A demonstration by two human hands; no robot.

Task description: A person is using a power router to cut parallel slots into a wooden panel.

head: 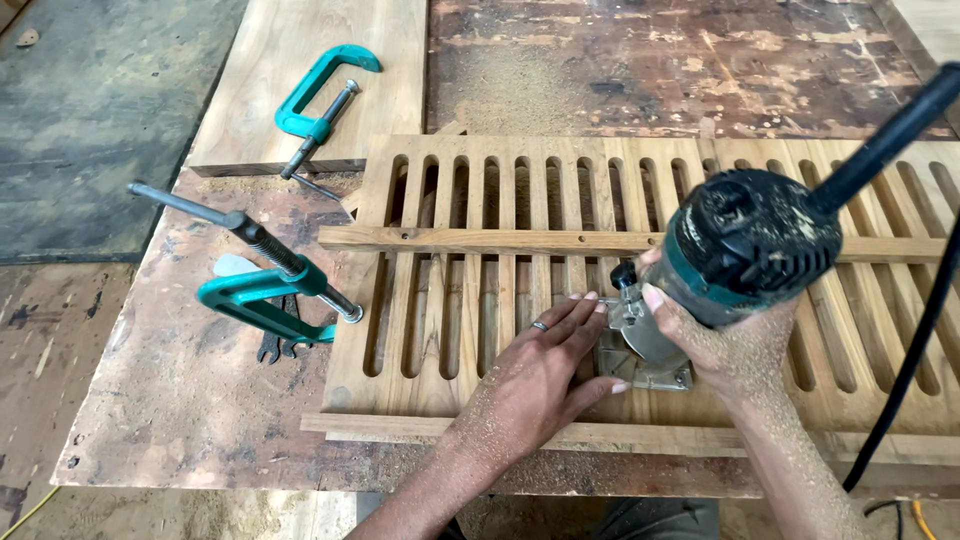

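Teal and black, the trim router [735, 255] stands upright on the slatted wooden panel [480, 330], right of centre. The right hand [715, 335] grips its body; the left hand [545, 375] lies open, fingers flat against its base plate [650, 365], slots running near-to-far.

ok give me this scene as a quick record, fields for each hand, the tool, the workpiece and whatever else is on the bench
left hand: flat on the slatted wooden panel, fingers against the router base; ring on one finger
right hand: wrapped around the router body
router: teal and black, upright on the panel, black cord trailing right
panel: long cut slots, a thin wooden strip laid across it
clamps: one teal clamp at the panel's left edge, another lying on a plank
bench: worn, dusted with sawdust
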